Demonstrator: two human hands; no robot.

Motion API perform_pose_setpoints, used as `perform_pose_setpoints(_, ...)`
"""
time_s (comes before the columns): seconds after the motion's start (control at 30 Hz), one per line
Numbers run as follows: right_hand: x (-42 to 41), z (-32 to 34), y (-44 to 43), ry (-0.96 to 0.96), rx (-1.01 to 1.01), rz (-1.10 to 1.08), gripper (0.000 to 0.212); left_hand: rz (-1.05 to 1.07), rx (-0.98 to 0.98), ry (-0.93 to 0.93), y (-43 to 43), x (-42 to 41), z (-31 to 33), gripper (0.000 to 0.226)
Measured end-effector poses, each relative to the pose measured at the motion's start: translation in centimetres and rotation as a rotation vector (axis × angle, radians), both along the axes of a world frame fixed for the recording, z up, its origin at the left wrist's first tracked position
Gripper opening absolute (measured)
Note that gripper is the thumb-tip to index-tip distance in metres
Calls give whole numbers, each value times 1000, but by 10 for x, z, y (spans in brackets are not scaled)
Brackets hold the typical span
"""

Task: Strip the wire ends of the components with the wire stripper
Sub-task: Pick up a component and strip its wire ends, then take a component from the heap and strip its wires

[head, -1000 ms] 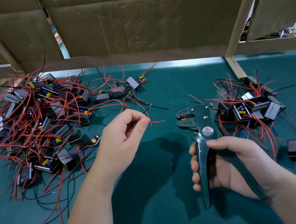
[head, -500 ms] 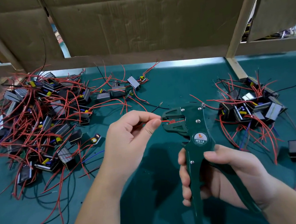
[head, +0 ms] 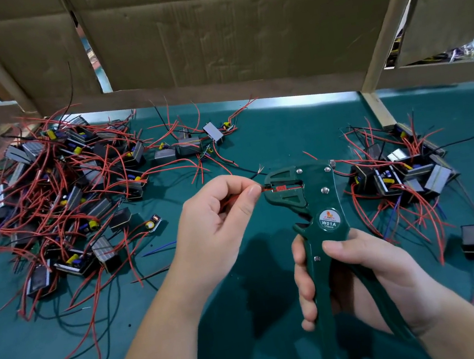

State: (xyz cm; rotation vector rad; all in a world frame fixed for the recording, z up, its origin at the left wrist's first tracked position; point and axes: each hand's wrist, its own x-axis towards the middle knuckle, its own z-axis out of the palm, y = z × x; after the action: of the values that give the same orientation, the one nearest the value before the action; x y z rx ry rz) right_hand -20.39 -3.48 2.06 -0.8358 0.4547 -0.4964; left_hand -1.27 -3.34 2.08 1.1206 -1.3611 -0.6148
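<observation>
Standing handles-down in right hand (head: 366, 270), wire stripper (head: 323, 197) faces left (red wire (head: 229, 201) inside).

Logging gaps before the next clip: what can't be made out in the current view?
- Head view: which component the red wire belongs to; the left hand covers its run.
- Head view: whether the wire's end is stripped yet; it sits inside the head of the wire stripper, too small.
- Head view: small print under W01A on the label, too small.
- Head view: far edge of the left pile, blurred, cut by the frame.
</observation>
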Motion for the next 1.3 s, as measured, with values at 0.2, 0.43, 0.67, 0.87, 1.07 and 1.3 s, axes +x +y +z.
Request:
perform_pose_setpoints(0.2, 1, 0, 0, 31, -16, -21, 42, 1, -1, 15, 1, 1, 0, 12)
perform_pose_setpoints(0.43, 15, 0, 11, 257, -19, -261, 44, 61, 1, -188, -2, 8, -5, 15)
perform_pose_setpoints(0.67, 11, 3, 4, 262, 110, -244, 43, 13, 109, -272, -4, 16, -11, 10)
perform_pose_setpoints(0.87, 3, 5, -3, 200, 132, -271, 36, 45, 103, -310, -6, 21, -12, 12)
perform_pose_setpoints(1.07, -16, 4, -20, 70, 111, -435, 37, 118, 126, -136, -9, 34, -10, 11)
perform_pose_setpoints(1.3, -1, -5, -11, 20, 8, -330, 64, 52, 131, -115, -6, 21, -9, 12)
